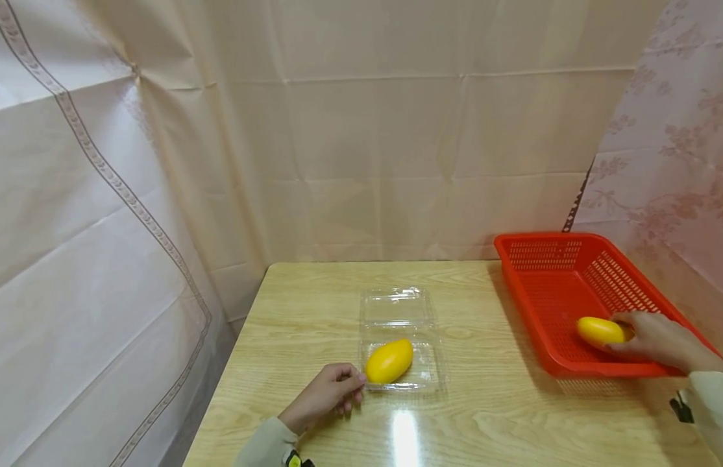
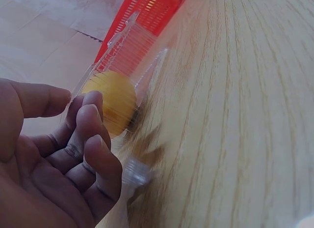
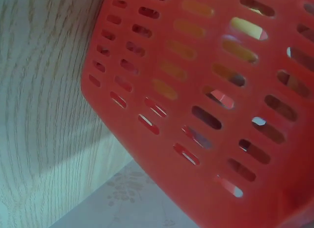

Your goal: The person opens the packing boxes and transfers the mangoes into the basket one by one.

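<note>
A clear plastic clamshell box (image 1: 428, 363) lies unfolded on the table with a yellow mango (image 1: 389, 361) in its near half. At that half's near left corner, my left hand (image 1: 332, 392) pinches the rim between thumb and fingertips; the left wrist view shows this hand (image 2: 64, 149) close up beside the mango (image 2: 113, 100). Over at the right, my right hand (image 1: 659, 340) reaches over the near side of a red plastic basket (image 1: 548, 318) and grips a second mango (image 1: 598, 331) inside it. The slotted basket wall (image 3: 147, 154) mostly hides that hand in the right wrist view.
The wood-grain table (image 1: 315, 305) carries both containers, the basket standing at its right side. A beige cloth (image 1: 361, 149) hangs behind, a pale cloth (image 1: 75, 259) at left and a flowered one (image 1: 688, 143) at right.
</note>
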A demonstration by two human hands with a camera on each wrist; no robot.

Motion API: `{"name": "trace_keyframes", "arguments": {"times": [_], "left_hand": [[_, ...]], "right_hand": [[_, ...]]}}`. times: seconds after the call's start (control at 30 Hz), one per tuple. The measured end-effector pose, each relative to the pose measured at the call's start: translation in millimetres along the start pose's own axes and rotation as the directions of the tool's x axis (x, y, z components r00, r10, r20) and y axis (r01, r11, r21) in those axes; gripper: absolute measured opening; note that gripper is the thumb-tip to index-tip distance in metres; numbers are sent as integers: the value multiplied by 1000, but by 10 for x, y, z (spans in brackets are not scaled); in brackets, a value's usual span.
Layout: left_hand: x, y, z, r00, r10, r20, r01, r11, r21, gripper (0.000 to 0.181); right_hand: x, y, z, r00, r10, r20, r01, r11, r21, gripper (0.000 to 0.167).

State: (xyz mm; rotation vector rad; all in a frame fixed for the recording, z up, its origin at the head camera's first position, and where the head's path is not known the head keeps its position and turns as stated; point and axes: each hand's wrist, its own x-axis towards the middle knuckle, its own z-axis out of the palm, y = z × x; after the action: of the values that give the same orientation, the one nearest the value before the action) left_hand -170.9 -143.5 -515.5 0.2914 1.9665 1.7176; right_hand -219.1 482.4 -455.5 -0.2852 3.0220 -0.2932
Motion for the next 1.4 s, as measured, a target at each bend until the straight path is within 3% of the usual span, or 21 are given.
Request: {"name": "trace_keyframes", "arguments": {"times": [0.53, 0.87, 1.1, 1.23, 1.4], "left_hand": [[-3, 17, -4, 1000, -9, -9, 9, 1000, 10, 34], [-16, 40, 0, 1000, -9, -8, 9, 1000, 11, 34], [-18, 46, 4, 1000, -7, -12, 7, 1000, 17, 34], [-19, 47, 5, 1000, -6, -10, 6, 1000, 19, 34], [-24, 51, 5, 1000, -3, -7, 3, 1000, 20, 36]], "right_hand": [[26, 36, -13, 993, 21, 116, -25, 999, 34, 59], [10, -6, -34, 993, -6, 120, -3, 997, 72, 65], [-22, -100, -105, 1000, -20, -23, 21, 999, 42, 60], [-41, -122, -116, 995, -44, -93, 48, 998, 39, 44], [-56, -181, -165, 985, -74, -153, 79, 996, 29, 37]]}}
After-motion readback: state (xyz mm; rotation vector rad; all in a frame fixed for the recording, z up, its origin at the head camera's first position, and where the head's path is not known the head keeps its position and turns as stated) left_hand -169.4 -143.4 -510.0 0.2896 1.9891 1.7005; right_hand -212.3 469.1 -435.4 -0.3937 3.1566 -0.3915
